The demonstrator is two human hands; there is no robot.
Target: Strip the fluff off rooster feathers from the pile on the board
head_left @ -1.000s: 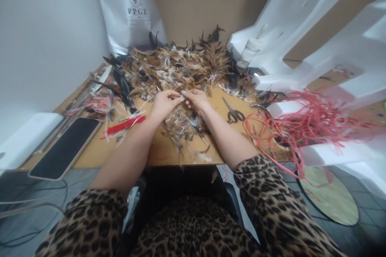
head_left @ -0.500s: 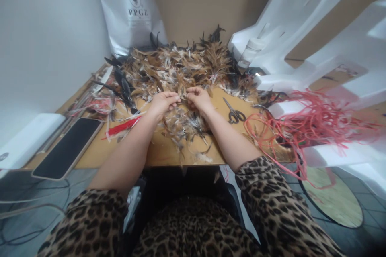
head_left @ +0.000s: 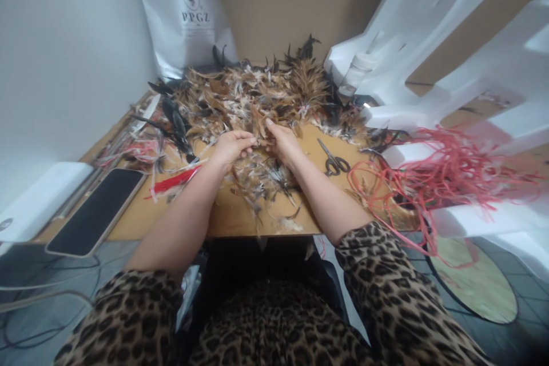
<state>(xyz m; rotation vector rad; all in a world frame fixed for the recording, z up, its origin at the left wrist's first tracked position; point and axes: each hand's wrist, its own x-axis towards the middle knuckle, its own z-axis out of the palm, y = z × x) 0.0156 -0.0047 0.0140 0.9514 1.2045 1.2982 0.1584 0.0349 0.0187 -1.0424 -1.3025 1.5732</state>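
Observation:
A large heap of brown and white feathers [head_left: 240, 91], with black ones along its edges, covers the back of the table. In front of the heap, my left hand [head_left: 233, 147] pinches a small brown feather at its fingertips. Close beside it is my right hand [head_left: 283, 142], its thumb raised away from the curled fingers, near the same feather; its fingertips are partly hidden. A smaller pile of loose feathers [head_left: 261, 180] lies beneath both hands. Scissors with black handles [head_left: 333, 160] rest to the right of my right hand.
Tangled red strips [head_left: 454, 171] spread over white foam at the right. At the left lie a phone [head_left: 96, 211], a white box [head_left: 45, 200] and a red bundle [head_left: 175, 180]. A clear jar [head_left: 358, 73] and a silver bag [head_left: 184, 28] stand behind.
My right thumb has lifted away from its fingers, where it was pinched before. My left hand stays in nearly the same place, still pinching.

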